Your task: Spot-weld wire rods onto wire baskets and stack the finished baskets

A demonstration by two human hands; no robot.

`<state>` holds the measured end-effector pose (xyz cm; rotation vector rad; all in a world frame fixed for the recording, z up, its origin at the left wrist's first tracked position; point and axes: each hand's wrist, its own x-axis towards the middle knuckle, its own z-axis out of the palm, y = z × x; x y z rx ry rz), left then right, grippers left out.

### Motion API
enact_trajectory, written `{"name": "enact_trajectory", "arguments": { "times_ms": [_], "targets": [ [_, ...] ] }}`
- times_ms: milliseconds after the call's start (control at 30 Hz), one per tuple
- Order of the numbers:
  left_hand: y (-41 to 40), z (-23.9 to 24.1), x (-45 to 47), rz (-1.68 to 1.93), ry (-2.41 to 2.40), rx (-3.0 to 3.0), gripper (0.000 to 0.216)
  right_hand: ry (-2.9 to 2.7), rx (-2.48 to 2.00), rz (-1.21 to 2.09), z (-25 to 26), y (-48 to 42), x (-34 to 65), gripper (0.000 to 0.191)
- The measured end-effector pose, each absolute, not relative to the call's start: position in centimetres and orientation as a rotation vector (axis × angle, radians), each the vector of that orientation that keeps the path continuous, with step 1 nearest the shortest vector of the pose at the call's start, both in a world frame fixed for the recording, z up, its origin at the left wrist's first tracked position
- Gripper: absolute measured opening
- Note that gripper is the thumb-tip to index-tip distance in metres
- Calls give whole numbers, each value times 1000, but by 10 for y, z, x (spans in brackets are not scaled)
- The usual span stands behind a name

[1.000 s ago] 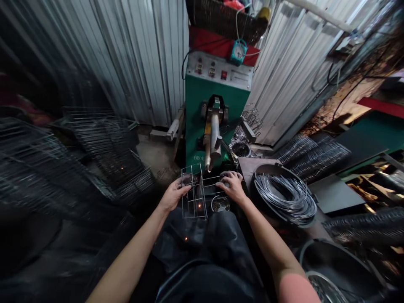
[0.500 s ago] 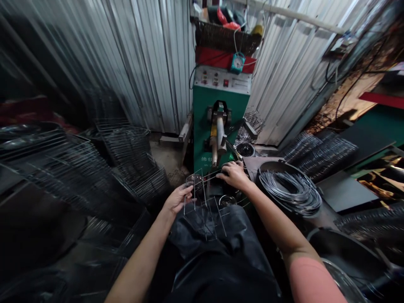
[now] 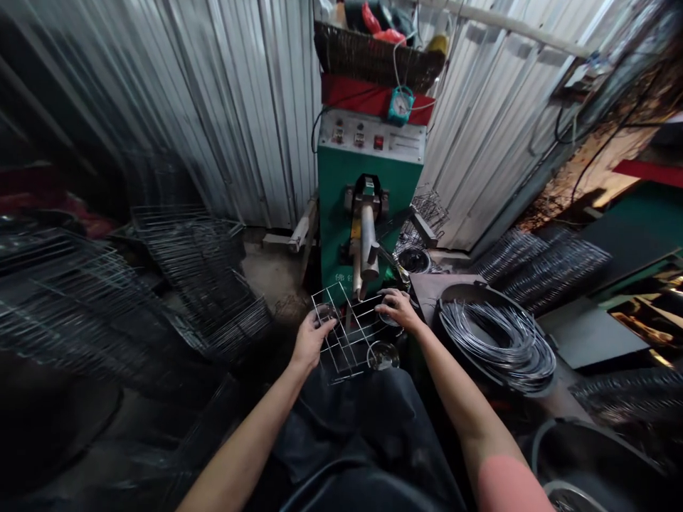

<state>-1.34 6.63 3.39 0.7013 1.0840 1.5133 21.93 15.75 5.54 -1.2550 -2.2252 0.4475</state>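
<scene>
A small wire grid frame [image 3: 346, 334] sits tilted just below the arm of a green welding machine [image 3: 368, 206]. My left hand [image 3: 312, 338] grips the frame's left edge with curled fingers. My right hand [image 3: 398, 309] is closed over the frame's right side, close to the machine's metal arm [image 3: 367, 245]. A small shiny round dish [image 3: 383, 355] lies just under the frame.
Stacks of finished wire racks [image 3: 203, 270] fill the left floor. A round tray of wire rings [image 3: 496, 338] stands right of my right hand, with more wire bundles [image 3: 538, 256] behind. Corrugated metal walls close in the back. My dark apron [image 3: 352, 427] covers my lap.
The frame has been turned in my hands from a flatter, lower position to a tilted one up under the machine arm. My view shifted a little.
</scene>
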Motion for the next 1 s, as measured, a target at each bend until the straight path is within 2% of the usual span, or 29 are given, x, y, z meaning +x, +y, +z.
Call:
{"name": "enact_trajectory", "arguments": {
  "times_ms": [567, 867, 1000],
  "targets": [
    [115, 28, 5, 1573, 1163, 658, 58, -2098, -1206, 819, 48, 218, 227, 31],
    [123, 24, 3, 1538, 1183, 640, 61, -2138, -1183, 801, 51, 223, 231, 31],
    [120, 27, -7, 1488, 1091, 614, 62, -2181, -1254, 616, 59, 206, 223, 32]
  ]
}}
